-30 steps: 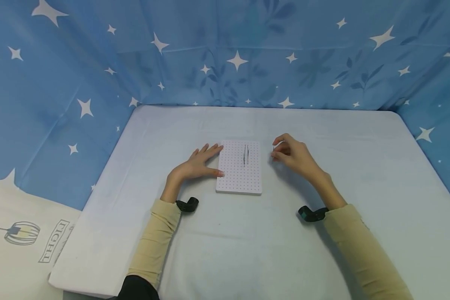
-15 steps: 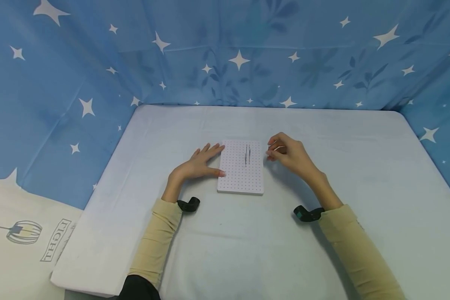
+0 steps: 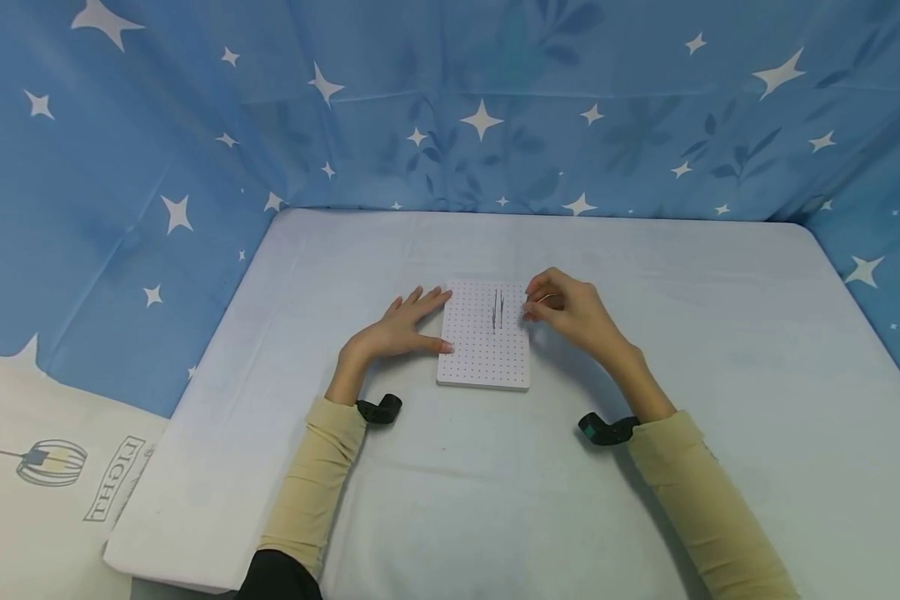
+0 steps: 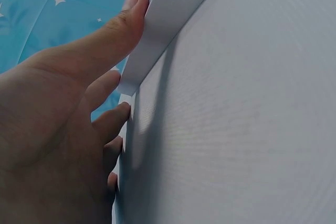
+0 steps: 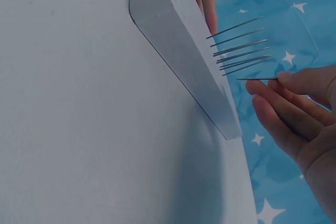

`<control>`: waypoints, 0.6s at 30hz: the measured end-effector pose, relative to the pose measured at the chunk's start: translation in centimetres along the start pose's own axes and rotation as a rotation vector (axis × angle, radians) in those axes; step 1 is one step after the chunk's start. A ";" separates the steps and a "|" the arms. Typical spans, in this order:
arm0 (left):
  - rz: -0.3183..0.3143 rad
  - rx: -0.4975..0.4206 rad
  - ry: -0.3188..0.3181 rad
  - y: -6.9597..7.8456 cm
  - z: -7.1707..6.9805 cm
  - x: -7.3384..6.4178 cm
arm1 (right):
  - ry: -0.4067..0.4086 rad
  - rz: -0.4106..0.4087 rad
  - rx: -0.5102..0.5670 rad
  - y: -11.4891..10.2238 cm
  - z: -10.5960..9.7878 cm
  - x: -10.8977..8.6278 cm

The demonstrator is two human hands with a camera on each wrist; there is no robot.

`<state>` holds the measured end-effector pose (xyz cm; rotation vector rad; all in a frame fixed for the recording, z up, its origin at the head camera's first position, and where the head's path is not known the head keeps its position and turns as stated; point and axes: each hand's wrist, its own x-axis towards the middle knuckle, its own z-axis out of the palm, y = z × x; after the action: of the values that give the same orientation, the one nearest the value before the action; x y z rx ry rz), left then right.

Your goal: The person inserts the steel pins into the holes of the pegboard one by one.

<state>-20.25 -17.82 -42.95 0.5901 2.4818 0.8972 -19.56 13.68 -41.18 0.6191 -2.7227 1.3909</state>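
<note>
A white board [image 3: 483, 368] with rows of small holes lies flat on the table. Several thin metal needles [image 5: 241, 48] stand up from its surface; from the head view they overlap into two dark lines. My left hand [image 3: 393, 333] is at the board's left side, fingers spread and straight, with the thumb [image 4: 135, 17] and index fingertip against its edge. At the right edge, my right hand [image 3: 573, 318] pinches another needle [image 5: 257, 79] between thumb and fingers. Its free end points toward the standing needles, a short way off them and above the board.
A white cloth covers the table [image 3: 450, 500]. Blue curtains [image 3: 450, 100] with white stars hang along the back and sides. A cream cloth [image 3: 52, 517] with a lamp print lies at the left. Black wrist cameras [image 3: 606, 429] sit low near the tabletop.
My right hand has moved left, from beside the board to its right edge, with the needle pinched. The left hand stays on the board's edge; the whole head view has shifted slightly.
</note>
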 end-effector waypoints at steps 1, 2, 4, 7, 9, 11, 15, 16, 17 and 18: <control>-0.001 0.002 0.000 0.0 0.0 0.0 | -0.001 0.003 -0.004 0.0 0.1 0.0; -0.001 0.004 0.000 -0.1 0.0 0.1 | -0.003 0.008 -0.005 0.0 0.1 0.0; -0.001 0.004 0.000 -0.1 0.1 0.1 | -0.007 0.017 -0.008 -0.1 0.2 0.0; -0.001 0.005 -0.001 -0.1 0.1 0.1 | -0.012 0.024 -0.014 -0.3 0.4 0.0; 0.001 0.005 0.000 -0.2 0.1 0.1 | -0.014 0.025 -0.018 -0.4 0.4 0.0; 0.000 0.004 0.002 -0.1 0.0 0.0 | -0.017 0.021 -0.020 -0.6 0.5 0.1; 0.001 0.004 0.003 0.0 0.0 0.0 | -0.029 0.007 -0.024 -0.9 0.7 0.1; 0.000 0.003 0.003 0.0 0.0 -0.1 | -0.034 0.006 -0.025 -0.9 0.7 0.1; 0.000 0.005 0.003 0.0 0.0 0.0 | -0.039 0.006 -0.025 -1.0 0.8 0.1; 0.000 0.007 0.003 0.0 0.0 0.0 | -0.043 0.005 -0.023 -1.0 0.8 0.1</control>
<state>-20.22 -17.84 -42.95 0.5913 2.4882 0.8905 -19.13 12.46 -40.89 0.6490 -2.7716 1.3604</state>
